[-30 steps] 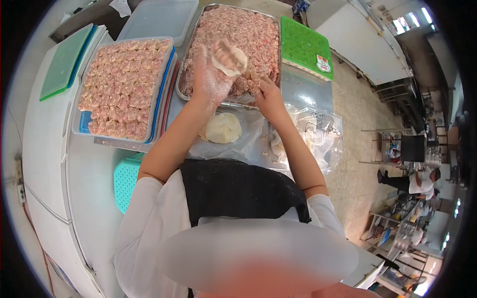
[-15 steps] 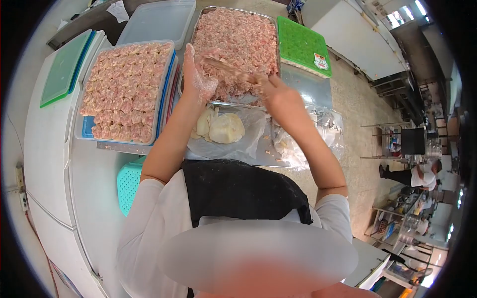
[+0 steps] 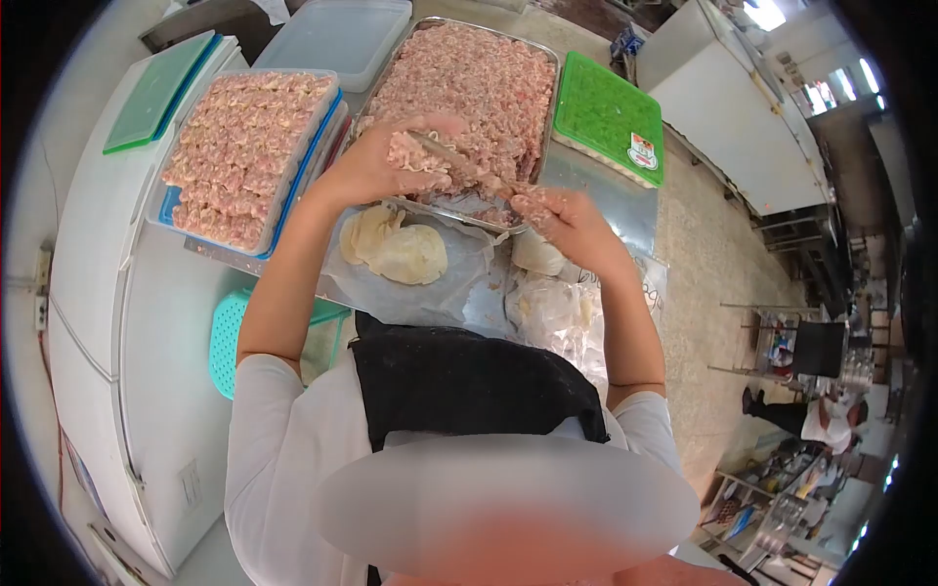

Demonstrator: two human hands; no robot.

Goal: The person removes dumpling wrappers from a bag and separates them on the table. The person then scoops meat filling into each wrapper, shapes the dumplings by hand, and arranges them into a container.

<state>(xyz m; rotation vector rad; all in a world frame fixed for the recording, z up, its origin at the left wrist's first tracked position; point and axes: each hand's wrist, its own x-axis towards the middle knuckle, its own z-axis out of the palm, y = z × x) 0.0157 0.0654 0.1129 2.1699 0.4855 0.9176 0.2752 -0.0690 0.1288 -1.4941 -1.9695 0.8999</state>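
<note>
A wide metal tray [image 3: 555, 107] holds a mass of raw ground meat [image 3: 459, 78], its near part scooped thin. Over the tray's near left corner, my left hand [image 3: 366, 166] is cupped around a lump of meat [image 3: 415, 154]; any wrapper under the lump is hidden. My right hand [image 3: 576, 227] grips the near end of a meat-smeared flat stick [image 3: 474, 174], like a spatula, whose far end touches the lump. Nearest me, a stack of pale round dough wrappers [image 3: 405, 254] lies on a plastic sheet [image 3: 376, 298].
At the left, a plastic container [image 3: 159, 195] holds rows of filled dumplings [image 3: 244, 146]. A green-lidded box [image 3: 611, 112] stands right of the tray. Plastic bags [image 3: 562, 313] lie under my right forearm. A turquoise basket [image 3: 227, 337] sits below the table. Another person [image 3: 826, 422] stands far right.
My left hand has gone from spread upright to curled around the lump. The right hand has moved lower with the stick. The view has shifted slightly.
</note>
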